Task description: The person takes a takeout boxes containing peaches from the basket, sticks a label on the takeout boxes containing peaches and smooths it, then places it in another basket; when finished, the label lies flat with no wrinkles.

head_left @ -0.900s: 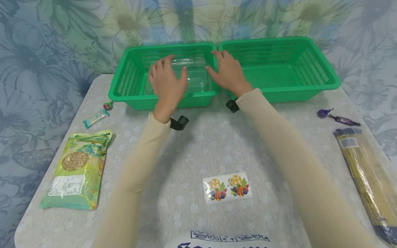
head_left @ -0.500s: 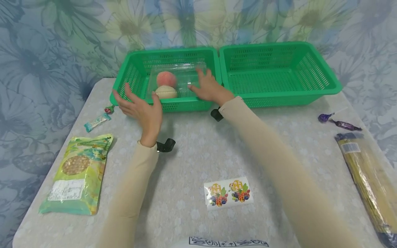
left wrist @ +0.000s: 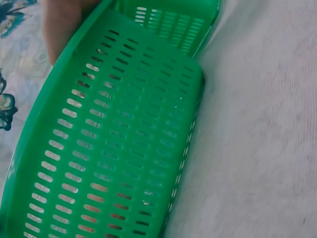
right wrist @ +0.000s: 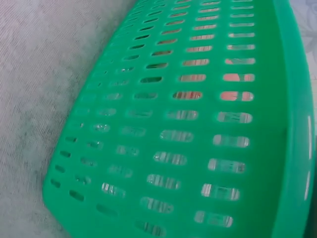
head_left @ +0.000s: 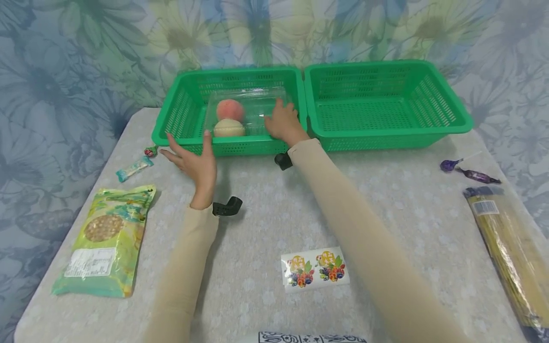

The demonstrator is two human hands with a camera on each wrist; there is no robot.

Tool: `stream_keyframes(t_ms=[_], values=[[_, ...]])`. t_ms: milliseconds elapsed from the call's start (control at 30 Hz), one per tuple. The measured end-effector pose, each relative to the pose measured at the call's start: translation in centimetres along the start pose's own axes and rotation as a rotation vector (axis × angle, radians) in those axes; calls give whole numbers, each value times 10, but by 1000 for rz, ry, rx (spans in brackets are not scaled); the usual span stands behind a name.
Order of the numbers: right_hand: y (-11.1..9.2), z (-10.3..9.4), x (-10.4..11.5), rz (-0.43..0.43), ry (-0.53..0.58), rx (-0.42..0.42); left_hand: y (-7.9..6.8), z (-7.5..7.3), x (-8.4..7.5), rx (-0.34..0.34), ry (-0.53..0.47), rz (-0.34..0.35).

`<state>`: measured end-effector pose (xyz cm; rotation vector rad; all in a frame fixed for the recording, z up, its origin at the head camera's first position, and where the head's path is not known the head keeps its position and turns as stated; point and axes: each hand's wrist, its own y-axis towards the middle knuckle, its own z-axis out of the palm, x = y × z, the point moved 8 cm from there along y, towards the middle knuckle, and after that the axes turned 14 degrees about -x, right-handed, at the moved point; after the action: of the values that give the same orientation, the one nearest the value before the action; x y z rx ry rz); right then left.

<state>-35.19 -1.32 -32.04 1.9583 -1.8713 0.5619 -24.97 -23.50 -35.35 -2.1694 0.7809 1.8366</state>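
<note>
A clear plastic box (head_left: 253, 97) lies in the left green basket (head_left: 257, 148). A pink-red peach (head_left: 230, 109) and a pale round fruit (head_left: 229, 127) show at its left end. My right hand (head_left: 284, 123) reaches over the front rim, fingers bent down at the box's right end; whether they touch it is hidden. My left hand (head_left: 193, 166) is in front of the basket's left end, fingers spread, thumb up near the rim, holding nothing. Both wrist views mostly show the perforated basket wall (left wrist: 124, 124).
Another green basket (head_left: 386, 138) stands to the right. At left lie a lollipop (head_left: 150, 151), a wrapped candy (head_left: 135, 168) and a yellow-green food bag (head_left: 105, 243). A fruit sticker sheet (head_left: 315, 269) lies in front; purple sweets (head_left: 477, 175) and a noodle pack (head_left: 508, 257) are at right.
My left hand has drawn back from above the box to outside the basket's front left, uncovering the fruits. My right hand has moved left and down to the box's right end.
</note>
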Motion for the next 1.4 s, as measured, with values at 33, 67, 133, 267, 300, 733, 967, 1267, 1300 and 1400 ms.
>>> stream_keyframes(t_ms=[33,67,133,267,300,733,967,1267,1300,1400], values=[[0,-1,0,3,7,-15,1,0,-1,2,-23,9],[-1,-2,1,4,19,-30,3,-1,-1,3,-45,23],[-1,-4,1,18,48,-62,5,-2,-3,16,-85,38],[-2,-10,-1,64,136,-103,7,-4,-4,37,-126,49],[-2,-10,-1,79,162,-108,8,-5,-4,38,-129,50],[6,-13,-6,100,366,-93,11,-8,-3,18,-125,70],[1,-13,0,-2,460,53,9,-8,-2,16,-134,82],[-3,-12,-6,55,639,244,11,-10,0,5,-98,94],[-3,-13,-5,54,667,247,12,-10,0,7,-100,88],[-3,-14,-4,76,737,270,14,-12,1,17,-107,67]])
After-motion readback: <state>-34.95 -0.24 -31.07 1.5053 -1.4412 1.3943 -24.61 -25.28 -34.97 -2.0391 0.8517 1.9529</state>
